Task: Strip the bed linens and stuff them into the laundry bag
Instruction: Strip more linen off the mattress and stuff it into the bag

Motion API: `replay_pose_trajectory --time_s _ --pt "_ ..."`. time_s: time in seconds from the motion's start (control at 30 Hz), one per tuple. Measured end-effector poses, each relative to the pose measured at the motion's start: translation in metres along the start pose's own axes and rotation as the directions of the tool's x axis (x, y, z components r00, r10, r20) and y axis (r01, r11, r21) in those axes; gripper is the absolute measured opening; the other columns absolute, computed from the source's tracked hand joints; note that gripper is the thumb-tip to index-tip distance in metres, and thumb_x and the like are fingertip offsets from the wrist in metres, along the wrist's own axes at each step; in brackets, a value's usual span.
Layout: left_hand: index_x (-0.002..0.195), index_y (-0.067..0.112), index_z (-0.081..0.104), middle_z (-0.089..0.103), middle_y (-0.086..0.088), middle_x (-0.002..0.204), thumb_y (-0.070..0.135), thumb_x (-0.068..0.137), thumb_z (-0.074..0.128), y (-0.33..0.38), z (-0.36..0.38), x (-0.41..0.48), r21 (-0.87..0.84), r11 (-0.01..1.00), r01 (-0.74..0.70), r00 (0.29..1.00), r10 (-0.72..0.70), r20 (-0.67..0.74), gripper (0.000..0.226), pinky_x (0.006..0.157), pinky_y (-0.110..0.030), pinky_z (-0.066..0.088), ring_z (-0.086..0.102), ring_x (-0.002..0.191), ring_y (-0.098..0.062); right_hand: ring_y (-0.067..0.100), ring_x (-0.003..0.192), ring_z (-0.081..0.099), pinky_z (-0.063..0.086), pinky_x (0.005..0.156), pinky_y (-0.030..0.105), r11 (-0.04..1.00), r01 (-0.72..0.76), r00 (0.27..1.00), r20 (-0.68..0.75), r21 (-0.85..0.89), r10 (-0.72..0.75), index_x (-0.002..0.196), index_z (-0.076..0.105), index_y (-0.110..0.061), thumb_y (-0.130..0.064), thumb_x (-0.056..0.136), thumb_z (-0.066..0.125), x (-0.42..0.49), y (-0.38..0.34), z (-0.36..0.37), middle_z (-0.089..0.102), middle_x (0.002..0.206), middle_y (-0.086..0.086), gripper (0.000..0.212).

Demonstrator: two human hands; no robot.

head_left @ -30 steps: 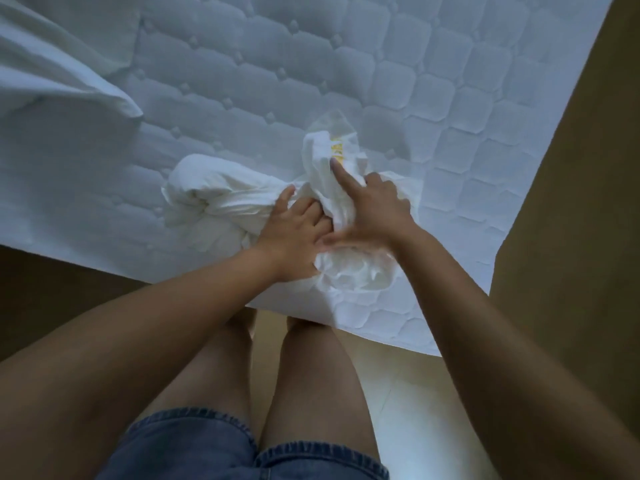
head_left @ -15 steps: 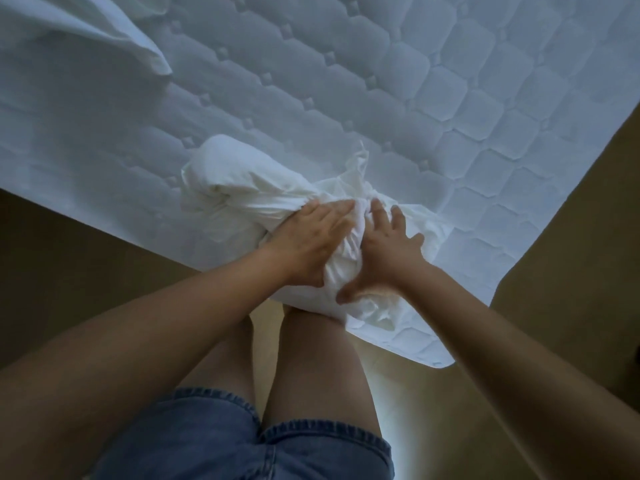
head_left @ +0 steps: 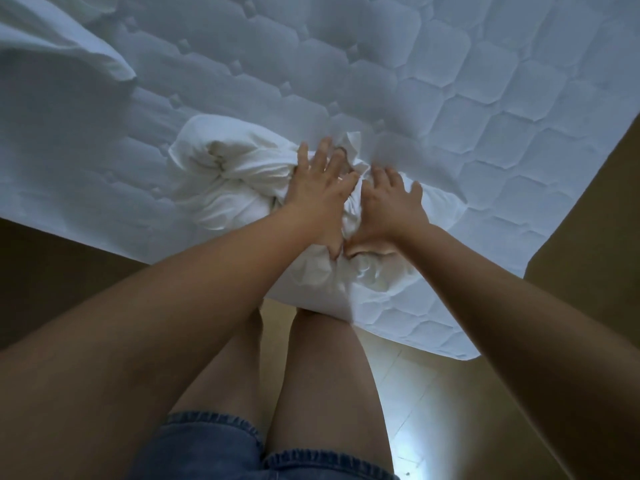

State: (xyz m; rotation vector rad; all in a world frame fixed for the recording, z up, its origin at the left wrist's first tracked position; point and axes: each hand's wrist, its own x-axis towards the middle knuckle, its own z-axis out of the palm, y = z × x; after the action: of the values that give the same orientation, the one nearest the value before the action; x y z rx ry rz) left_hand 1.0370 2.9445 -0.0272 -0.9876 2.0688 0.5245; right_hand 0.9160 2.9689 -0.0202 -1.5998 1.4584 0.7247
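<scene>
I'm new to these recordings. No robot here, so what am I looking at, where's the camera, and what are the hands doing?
No machine here: a person wears one wide-angle camera on the head, looking down, so you see their arms, legs and blue denim shorts. The surface is the corner of a bare white quilted mattress. On it lies a crumpled white bundle of bed linen. The left hand and the right hand press on it side by side, fingers spread. More white fabric lies at upper left.
</scene>
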Motion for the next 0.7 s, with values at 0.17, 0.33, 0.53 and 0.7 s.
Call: replay_pose_trajectory --time_s 0.17,0.33,0.53,0.7 --pt "0.152 0.032 -0.003 -0.016 -0.014 0.158 0.073 0.049 0.076 -0.001 0.009 0.005 -0.071 0.997 0.026 0.999 -0.029 -0.034 0.136 0.115 -0.054 -0.005 -0.013 0.144 -0.041 0.026 0.132 0.028 0.023 0.109 0.052 1.0 0.018 0.997 -0.074 -0.002 -0.018 0.136 0.035 -0.01 -0.067 0.049 0.077 0.0 -0.002 0.002 0.036 0.139 0.008 0.111" --pt "0.148 0.025 0.017 0.029 -0.007 0.15 0.071 0.042 0.078 -0.005 0.011 0.001 -0.065 0.994 -0.084 0.993 0.078 -0.089 0.131 0.112 -0.047 0.02 0.029 0.137 -0.03 0.025 0.12 0.039 0.03 0.1 0.047 1.0 -0.006 0.992 -0.123 0.017 0.008 0.118 0.047 -0.014 -0.064 0.043 0.08 -0.008 -0.008 0.004 0.047 0.119 0.005 0.096" --pt "0.132 0.022 0.037 0.056 -0.001 0.124 0.064 0.045 0.08 -0.003 0.011 -0.021 -0.058 0.99 -0.13 0.984 0.122 -0.129 0.106 0.102 -0.045 0.029 0.052 0.117 -0.026 0.024 0.122 0.038 0.024 0.107 0.049 0.995 -0.097 0.961 -0.258 0.014 0.097 0.123 0.046 -0.015 -0.065 0.051 0.077 -0.035 -0.025 0.022 0.045 0.122 0.005 0.093" --pt "0.125 0.019 0.039 0.061 0.0 0.112 0.06 0.054 0.078 0.0 0.004 -0.055 0.044 0.975 -0.216 0.967 0.22 -0.126 0.091 0.096 -0.042 0.032 0.057 0.109 -0.027 0.024 0.124 0.037 0.022 0.109 0.05 0.983 -0.128 0.936 -0.312 0.132 0.164 0.123 0.046 -0.015 -0.054 0.059 0.076 -0.075 -0.039 0.038 0.044 0.126 0.005 0.081"
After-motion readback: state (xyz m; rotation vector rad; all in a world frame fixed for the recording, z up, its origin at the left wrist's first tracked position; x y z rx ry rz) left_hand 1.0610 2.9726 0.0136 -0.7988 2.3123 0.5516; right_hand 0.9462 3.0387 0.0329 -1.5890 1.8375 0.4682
